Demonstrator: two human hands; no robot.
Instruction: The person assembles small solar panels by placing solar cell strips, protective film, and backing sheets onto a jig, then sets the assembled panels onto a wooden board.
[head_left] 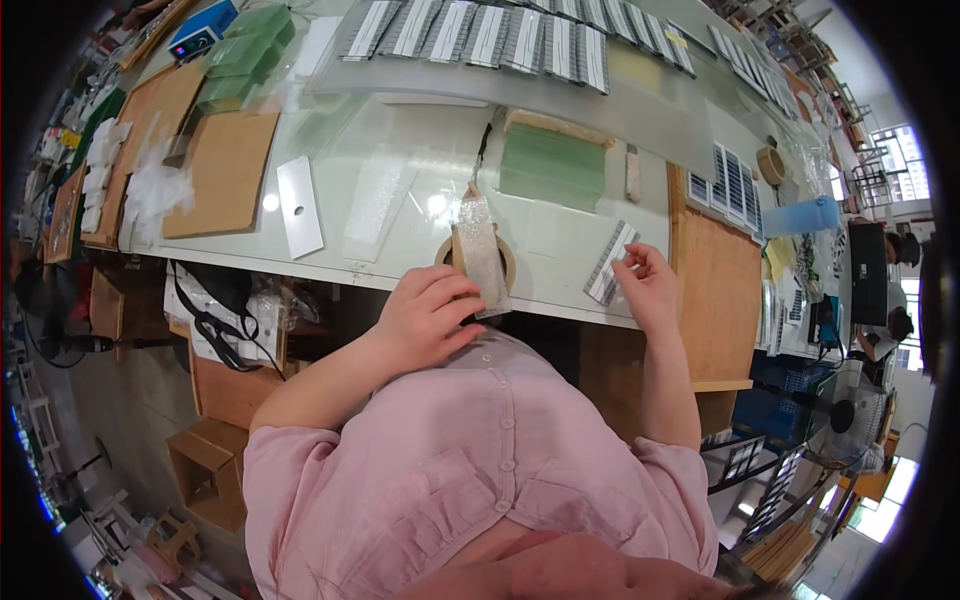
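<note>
My left hand is curled at the near end of a narrow block in clear plastic wrap, fingers over its edge. The block lies across a roll of tan tape close to the table's front edge. On the right, my right hand has thumb and fingertips closed on the edge of a small panel with grey and white stripes. Beyond the block stands a green translucent slab with a tan strip along its back. A small tan stick is to the slab's right.
At the back, rows of striped panels lie on a translucent sheet. A white plate with a hole and a cardboard sheet lie to the left. A wooden board borders the right side, with a blue bottle beyond.
</note>
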